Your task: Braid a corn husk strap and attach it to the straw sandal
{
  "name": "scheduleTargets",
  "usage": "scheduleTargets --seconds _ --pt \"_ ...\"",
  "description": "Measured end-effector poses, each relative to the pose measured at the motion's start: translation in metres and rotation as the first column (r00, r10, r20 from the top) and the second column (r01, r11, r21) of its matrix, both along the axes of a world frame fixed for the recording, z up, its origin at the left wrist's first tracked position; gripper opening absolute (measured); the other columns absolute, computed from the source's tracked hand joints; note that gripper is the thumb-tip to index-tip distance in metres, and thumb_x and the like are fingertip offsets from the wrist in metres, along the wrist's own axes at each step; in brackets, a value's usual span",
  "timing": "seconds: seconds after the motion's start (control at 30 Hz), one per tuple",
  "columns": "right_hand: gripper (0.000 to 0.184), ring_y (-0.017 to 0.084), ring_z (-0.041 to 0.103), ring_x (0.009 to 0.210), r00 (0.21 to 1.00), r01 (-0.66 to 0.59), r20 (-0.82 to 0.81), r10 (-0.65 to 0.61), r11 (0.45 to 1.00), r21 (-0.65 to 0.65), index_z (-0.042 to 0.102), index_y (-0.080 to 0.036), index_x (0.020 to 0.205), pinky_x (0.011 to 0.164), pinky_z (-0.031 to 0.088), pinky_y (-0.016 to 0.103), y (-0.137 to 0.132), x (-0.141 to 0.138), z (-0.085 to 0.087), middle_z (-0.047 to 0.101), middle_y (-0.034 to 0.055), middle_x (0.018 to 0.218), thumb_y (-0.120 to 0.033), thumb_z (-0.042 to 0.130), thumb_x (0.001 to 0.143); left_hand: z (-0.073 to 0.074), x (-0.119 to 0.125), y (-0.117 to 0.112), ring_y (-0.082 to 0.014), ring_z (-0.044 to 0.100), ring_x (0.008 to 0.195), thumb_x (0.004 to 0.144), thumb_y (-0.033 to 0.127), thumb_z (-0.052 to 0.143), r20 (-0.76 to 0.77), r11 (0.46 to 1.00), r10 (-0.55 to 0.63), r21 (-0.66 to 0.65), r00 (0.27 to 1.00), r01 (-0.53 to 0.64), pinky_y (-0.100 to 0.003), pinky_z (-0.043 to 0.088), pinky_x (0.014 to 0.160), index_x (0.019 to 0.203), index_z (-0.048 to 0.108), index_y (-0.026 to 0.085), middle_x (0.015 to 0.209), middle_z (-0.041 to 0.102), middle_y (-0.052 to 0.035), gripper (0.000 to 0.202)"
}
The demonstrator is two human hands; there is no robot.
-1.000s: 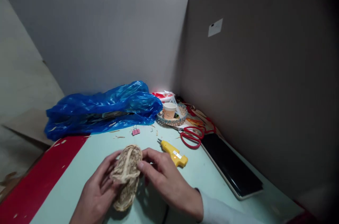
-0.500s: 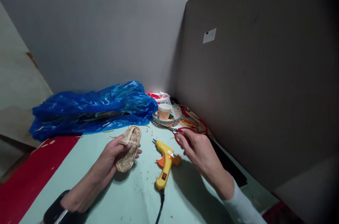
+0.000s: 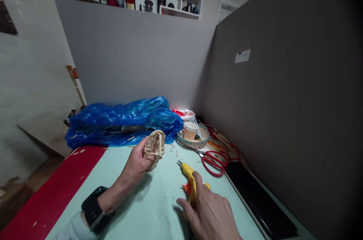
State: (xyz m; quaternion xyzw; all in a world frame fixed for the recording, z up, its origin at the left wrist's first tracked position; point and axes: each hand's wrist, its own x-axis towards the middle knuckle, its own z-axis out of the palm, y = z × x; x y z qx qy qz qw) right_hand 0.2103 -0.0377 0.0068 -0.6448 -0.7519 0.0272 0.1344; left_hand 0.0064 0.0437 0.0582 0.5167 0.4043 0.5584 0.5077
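Observation:
My left hand (image 3: 139,161) is closed around a small woven straw slipper (image 3: 155,142), lifted above the table and tilted so its opening shows. Over the handle of a yellow hot glue gun (image 3: 188,171) is my right hand (image 3: 212,206), its thumb and index finger spread apart. The glue gun lies on the table with its nozzle pointing away; my hand hides much of its body. Red-handled scissors (image 3: 214,163) rest on the table beyond my right hand, apart from it.
A crumpled blue plastic bag (image 3: 119,119) lies along the back partition. Beside it, a woven basket (image 3: 181,141) holds a paper cup (image 3: 190,131). A long black flat object (image 3: 255,198) lies along the right partition. Straw scraps dot the pale green table surface (image 3: 159,209).
My right hand has left the scissors' handles and come back and down over the glue gun. My left hand has turned the slipper more upright. The head view has shifted up and left.

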Motion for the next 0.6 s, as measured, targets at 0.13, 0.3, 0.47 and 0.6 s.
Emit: scheduleTargets --seconds 0.13,0.3,0.47,0.6 --pt "0.046 0.030 0.072 0.070 0.998 -0.035 0.044 0.035 0.999 0.011 0.045 -0.021 0.137 0.052 0.033 0.031 0.002 0.001 -0.002 0.074 0.0118 0.093 -0.037 0.042 0.094 -0.009 -0.014 -0.018 -0.0256 0.070 0.090 0.064 0.021 0.077 0.059 0.997 0.018 -0.072 0.998 -0.014 -0.035 0.054 0.078 0.110 0.065 0.016 0.100 0.077 -0.0110 0.047" --pt "0.030 0.028 0.070 0.070 0.999 -0.053 -0.001 0.053 0.988 -0.144 0.060 -0.029 0.112 0.051 0.029 0.028 0.004 0.007 0.011 0.073 0.0062 0.082 -0.038 0.036 0.095 -0.027 -0.032 -0.033 -0.0282 0.074 0.085 0.060 0.023 0.081 0.197 0.975 0.023 -0.223 0.980 0.022 -0.038 0.056 0.078 0.103 0.066 0.012 0.095 0.078 -0.0155 0.047" --pt "0.029 0.022 0.063 0.060 0.992 -0.072 -0.116 0.050 0.979 -0.192 0.059 -0.027 0.093 0.052 0.032 0.026 0.001 0.006 0.015 0.068 0.0024 0.071 -0.038 0.033 0.096 -0.041 -0.039 -0.044 -0.0256 0.074 0.080 0.063 0.017 0.081 0.275 0.943 0.056 -0.332 0.960 0.040 -0.036 0.058 0.074 0.102 0.064 0.010 0.090 0.079 -0.0155 0.043" --pt "0.027 0.018 0.054 0.056 0.963 -0.070 -0.268 0.024 0.984 -0.164 0.057 -0.025 0.088 0.054 0.035 0.026 -0.012 0.013 0.013 0.059 -0.0004 0.065 -0.038 0.035 0.095 -0.048 -0.038 -0.048 -0.0232 0.074 0.076 0.063 0.013 0.081 0.303 0.921 0.055 -0.383 0.952 0.069 -0.033 0.058 0.071 0.100 0.064 0.010 0.085 0.079 -0.0130 0.041"
